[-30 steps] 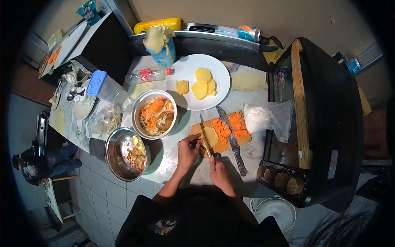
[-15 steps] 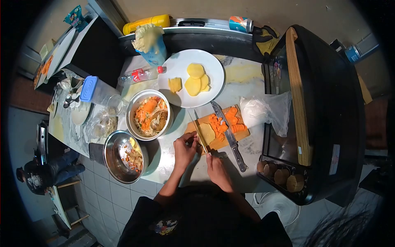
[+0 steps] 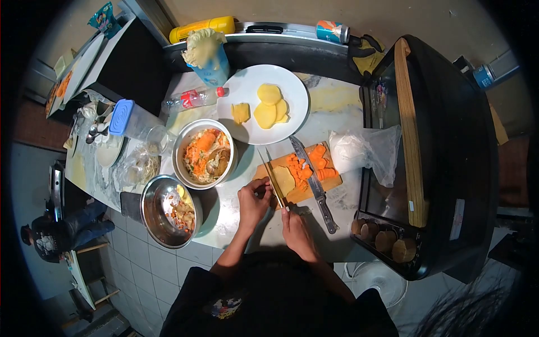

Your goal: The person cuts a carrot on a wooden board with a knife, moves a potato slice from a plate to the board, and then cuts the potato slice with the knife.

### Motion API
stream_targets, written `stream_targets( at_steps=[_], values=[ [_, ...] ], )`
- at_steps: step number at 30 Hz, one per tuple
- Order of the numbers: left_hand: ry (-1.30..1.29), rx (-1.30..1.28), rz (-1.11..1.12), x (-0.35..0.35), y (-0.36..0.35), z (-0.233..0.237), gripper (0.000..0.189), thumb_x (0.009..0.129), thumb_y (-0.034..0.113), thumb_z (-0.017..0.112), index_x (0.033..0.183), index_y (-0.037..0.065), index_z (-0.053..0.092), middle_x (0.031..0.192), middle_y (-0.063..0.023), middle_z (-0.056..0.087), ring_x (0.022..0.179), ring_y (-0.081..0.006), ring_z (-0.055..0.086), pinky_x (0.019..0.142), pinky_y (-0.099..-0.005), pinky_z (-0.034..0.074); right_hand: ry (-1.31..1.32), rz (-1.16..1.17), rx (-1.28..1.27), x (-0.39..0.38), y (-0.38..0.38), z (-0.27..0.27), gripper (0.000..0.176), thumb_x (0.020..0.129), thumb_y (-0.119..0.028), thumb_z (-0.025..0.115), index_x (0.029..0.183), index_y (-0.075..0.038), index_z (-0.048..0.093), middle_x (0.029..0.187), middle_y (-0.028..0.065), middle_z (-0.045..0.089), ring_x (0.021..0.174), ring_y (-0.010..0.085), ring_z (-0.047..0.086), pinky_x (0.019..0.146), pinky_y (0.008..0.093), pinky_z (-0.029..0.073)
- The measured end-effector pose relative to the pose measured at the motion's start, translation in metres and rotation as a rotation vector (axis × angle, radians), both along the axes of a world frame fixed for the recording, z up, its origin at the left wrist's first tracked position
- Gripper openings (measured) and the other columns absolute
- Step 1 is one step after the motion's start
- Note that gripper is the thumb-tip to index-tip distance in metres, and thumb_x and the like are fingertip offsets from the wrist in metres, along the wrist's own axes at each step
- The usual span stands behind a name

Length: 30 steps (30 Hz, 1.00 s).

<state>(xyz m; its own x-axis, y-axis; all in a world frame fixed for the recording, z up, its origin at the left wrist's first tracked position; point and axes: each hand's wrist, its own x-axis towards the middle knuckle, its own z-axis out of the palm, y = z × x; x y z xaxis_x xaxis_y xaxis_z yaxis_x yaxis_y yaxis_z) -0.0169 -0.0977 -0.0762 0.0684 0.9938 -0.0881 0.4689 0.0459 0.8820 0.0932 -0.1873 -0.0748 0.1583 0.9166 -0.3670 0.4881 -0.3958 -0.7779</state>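
Here's my right hand (image 3: pixel 296 231), closed round the handle of a knife (image 3: pixel 273 176), its blade pointing away to the far side, and just to the right of it the yellow slice (image 3: pixel 286 180) lies on the left part of the cutting board (image 3: pixel 300 196). My left hand (image 3: pixel 254 202) bunches its fingers close by the blade's left side; whether they pinch anything, I can't tell. That's the danger spot: should the edge slip or roll left, those fingers could get nicked. And over to the right, a second knife (image 3: pixel 319 194) rests slantwise across the board among carrot pieces (image 3: pixel 300 171), handle jutting past the near edge; a careless swing of my right hand could knock it and scatter carrot onto the counter (image 3: pixel 224 219).
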Motion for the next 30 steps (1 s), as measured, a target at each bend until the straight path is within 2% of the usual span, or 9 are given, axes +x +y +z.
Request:
stream_targets(
  at_steps=[6,24,30],
  values=[
    [0.000,-0.002,0.003,0.0004,0.0003,0.0003,0.021,0.076,-0.002,0.061,0.096,-0.008,0.064,0.081,-0.0156,0.068,0.074,-0.0190,0.068,0.069,-0.0271,0.051,-0.028,0.021,0.040,-0.0005,-0.0024,-0.0068,0.049,0.098,-0.030,0.031,0.076,0.006,0.054,0.069,0.0294,0.054,0.072,0.0474,0.054,0.063,0.0509,0.041],
    [-0.008,0.032,0.021,0.0035,-0.0012,0.0043,0.020,0.075,-0.001,0.061,0.093,-0.009,0.064,0.080,-0.0157,0.068,0.075,-0.0186,0.068,0.069,-0.0265,0.051,-0.066,-0.023,0.110,-0.0016,-0.0028,-0.0095,0.048,0.097,-0.028,0.035,0.073,0.007,0.056,0.070,0.0300,0.055,0.073,0.0468,0.056,0.062,0.0518,0.041],
    [-0.013,-0.005,0.026,0.0003,-0.0015,-0.0007,0.022,0.074,-0.001,0.063,0.095,-0.009,0.065,0.080,-0.0155,0.068,0.075,-0.0182,0.068,0.070,-0.0261,0.051,-0.136,-0.031,0.036,-0.0046,0.0007,-0.0003,0.048,0.097,-0.029,0.037,0.073,0.007,0.057,0.068,0.0297,0.056,0.071,0.0470,0.056,0.062,0.0521,0.043]
  ],
)
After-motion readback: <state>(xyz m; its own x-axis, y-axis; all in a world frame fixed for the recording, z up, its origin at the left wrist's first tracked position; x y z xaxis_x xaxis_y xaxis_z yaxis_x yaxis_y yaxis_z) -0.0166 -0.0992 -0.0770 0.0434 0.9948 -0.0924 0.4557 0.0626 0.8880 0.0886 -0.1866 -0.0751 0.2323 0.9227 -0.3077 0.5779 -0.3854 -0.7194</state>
